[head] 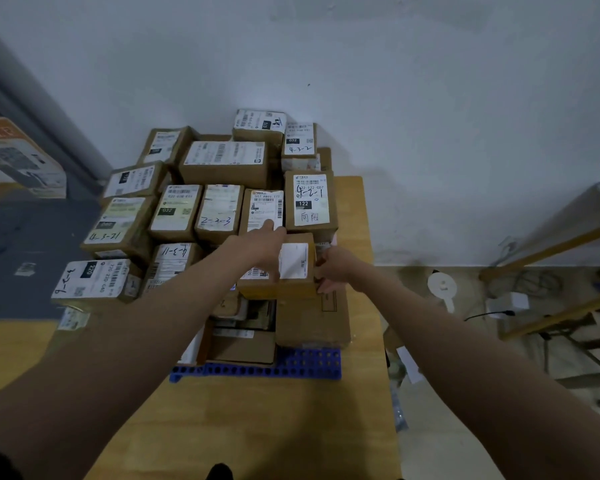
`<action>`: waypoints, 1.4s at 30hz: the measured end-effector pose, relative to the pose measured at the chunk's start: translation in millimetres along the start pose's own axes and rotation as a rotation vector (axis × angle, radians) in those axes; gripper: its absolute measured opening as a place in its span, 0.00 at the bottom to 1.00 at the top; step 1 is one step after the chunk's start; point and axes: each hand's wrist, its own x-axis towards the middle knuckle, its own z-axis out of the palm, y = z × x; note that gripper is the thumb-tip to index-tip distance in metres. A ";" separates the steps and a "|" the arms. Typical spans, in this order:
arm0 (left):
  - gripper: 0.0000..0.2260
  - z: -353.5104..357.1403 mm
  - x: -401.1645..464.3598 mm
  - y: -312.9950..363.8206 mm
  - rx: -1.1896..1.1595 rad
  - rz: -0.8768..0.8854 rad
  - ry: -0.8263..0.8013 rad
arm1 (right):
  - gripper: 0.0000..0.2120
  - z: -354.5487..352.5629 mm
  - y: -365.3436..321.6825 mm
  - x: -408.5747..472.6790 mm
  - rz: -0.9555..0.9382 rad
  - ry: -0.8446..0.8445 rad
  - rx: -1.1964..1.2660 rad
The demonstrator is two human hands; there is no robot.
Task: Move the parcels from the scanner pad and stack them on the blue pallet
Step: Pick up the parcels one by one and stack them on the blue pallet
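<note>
**Forearms out, one parcel (293, 271) at the stack**

Our forearms reach over the desk (222, 427) to a small brown parcel sitting on top of the stack (219, 216) on the blue pallet (302, 367). Our left hand (260, 249) lies flat across its top, fingers straight. Our right hand (333, 270) grips the parcel's right side, fingers curled round it.

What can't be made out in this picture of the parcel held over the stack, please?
- Scanner pad: outside the head view.
- Blue pallet: head view shows only its near edge; stacked boxes cover the rest.
- Parcel label: head view, partly under the left hand, print too blurred to read.
- Whether the parcel already rests on the stack: its underside is hidden by itself and the right hand.
</note>
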 end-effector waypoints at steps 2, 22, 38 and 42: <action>0.46 -2.6 3.7 -3.8 -0.001 -0.010 -0.002 | 0.06 1.7 -3.4 5.0 0.019 -0.008 0.025; 0.18 -42.1 79.2 -9.6 0.068 -0.014 0.084 | 0.22 -61.6 -16.4 58.8 -0.068 0.243 0.089; 0.28 -63.8 100.7 -2.3 -0.055 0.037 0.285 | 0.20 -69.2 -13.8 82.2 -0.046 0.322 0.211; 0.20 -66.6 115.5 9.0 0.016 0.057 0.306 | 0.15 -66.7 -17.9 91.0 -0.117 0.291 0.193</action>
